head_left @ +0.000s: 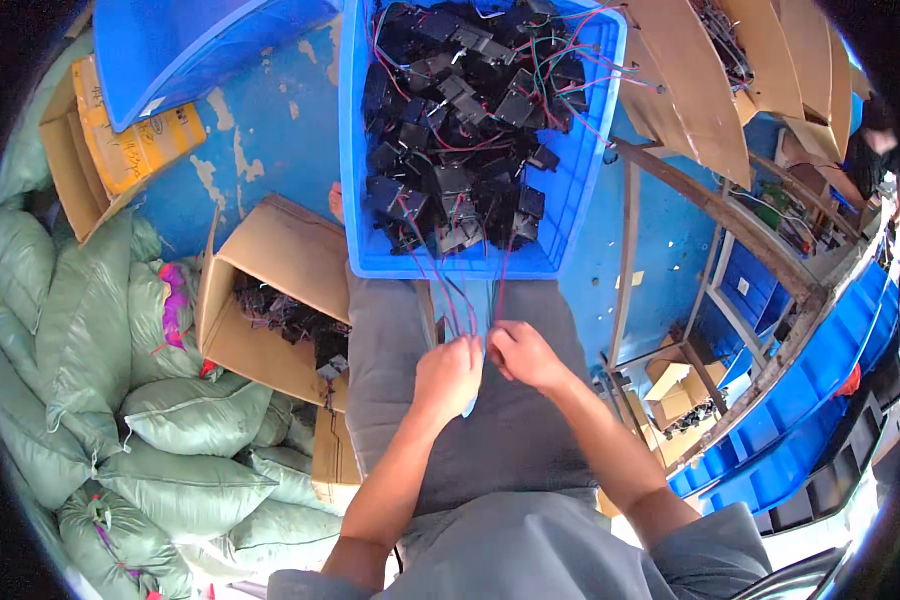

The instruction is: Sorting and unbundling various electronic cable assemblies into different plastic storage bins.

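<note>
A blue plastic bin [355,180] in front of my lap is heaped with small black parts [455,180] that trail thin coloured wires. Over my lap, my left hand [448,378] is closed on several wires [442,285] that run down from the bin's near rim. Just to its right, my right hand [523,353] is closed around a reddish wire [502,280] from the same heap. The fingertips of both hands are partly hidden. A light blue strip [478,300] hangs between my hands.
At left stands an open cardboard box [270,240] with more black wired parts, beside stacked green sacks [185,415]. A blue bin [190,50] and a yellow-taped carton [135,130] lie beyond. At right are a metal frame [715,215], cardboard boxes [680,90] and another person [820,170].
</note>
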Demonstrator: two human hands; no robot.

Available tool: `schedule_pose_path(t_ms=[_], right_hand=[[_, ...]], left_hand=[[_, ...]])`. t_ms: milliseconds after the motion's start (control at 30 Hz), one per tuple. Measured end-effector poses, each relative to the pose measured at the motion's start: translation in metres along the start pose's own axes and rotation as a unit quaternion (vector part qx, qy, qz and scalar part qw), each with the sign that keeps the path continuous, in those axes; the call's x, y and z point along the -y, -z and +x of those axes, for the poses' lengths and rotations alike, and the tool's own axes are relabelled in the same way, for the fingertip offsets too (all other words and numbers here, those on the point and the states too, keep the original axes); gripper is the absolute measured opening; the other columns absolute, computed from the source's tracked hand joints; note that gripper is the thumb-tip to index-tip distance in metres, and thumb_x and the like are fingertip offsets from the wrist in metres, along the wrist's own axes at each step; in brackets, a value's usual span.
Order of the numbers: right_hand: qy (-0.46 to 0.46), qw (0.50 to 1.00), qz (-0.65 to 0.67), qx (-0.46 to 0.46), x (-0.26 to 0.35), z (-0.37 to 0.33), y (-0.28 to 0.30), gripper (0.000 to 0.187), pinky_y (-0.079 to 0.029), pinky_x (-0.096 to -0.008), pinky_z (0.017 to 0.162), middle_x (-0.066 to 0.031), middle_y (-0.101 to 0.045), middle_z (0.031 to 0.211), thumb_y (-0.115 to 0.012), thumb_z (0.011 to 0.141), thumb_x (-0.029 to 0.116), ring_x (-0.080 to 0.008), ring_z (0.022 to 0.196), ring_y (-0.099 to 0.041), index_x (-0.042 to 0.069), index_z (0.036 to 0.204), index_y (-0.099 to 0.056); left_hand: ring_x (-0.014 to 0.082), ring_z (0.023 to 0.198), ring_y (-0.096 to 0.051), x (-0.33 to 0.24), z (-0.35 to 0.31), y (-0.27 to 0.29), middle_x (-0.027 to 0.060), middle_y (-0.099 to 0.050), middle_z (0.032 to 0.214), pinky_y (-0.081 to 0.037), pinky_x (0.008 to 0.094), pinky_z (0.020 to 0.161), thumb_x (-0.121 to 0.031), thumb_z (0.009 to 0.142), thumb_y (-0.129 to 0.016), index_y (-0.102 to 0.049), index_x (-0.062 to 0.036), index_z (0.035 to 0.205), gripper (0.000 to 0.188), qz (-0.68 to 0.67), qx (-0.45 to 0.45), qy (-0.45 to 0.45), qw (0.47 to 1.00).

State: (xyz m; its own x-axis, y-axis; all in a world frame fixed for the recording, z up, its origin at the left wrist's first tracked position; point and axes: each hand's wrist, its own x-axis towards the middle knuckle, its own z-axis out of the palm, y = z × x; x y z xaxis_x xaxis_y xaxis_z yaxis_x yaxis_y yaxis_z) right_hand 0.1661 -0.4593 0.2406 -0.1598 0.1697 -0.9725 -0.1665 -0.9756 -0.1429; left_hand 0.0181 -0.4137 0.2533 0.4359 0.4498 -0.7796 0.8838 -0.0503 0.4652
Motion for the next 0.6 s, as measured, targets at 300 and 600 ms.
schedule_pose_path(t_ms=[300,600], right_hand=[[0.136,0.93,-0.334,-0.074,-0.012,0.06,-0.015,0.029,-0.046,-0.0487,0.068,-0.0234,-0.064,0.085,-0.04,0.086,0.021,-0.0435,0.077,-0.058,0.0,0.081,-0.06],[0.19,0.802,-0.566,0.03,-0.005,0.069,-0.01,0.025,-0.048,-0.0473,0.066,-0.0181,-0.063,0.086,-0.045,0.085,0.022,-0.0395,0.075,-0.06,0.001,0.085,-0.058]], left_hand=[[0.0347,0.055,-0.058,-0.002,0.007,-0.026,0.0163,-0.061,0.064,-0.044,0.044,0.048,-0.016,0.082,-0.05,-0.059,-0.0018,0.072,0.019,0.069,0.043,-0.049,0.995],[0.0317,0.059,-0.056,0.0,0.008,-0.065,0.0128,-0.061,0.07,-0.043,0.0421,0.048,-0.016,0.079,-0.054,-0.062,-0.0032,0.077,0.015,0.143,0.018,-0.072,0.987]])
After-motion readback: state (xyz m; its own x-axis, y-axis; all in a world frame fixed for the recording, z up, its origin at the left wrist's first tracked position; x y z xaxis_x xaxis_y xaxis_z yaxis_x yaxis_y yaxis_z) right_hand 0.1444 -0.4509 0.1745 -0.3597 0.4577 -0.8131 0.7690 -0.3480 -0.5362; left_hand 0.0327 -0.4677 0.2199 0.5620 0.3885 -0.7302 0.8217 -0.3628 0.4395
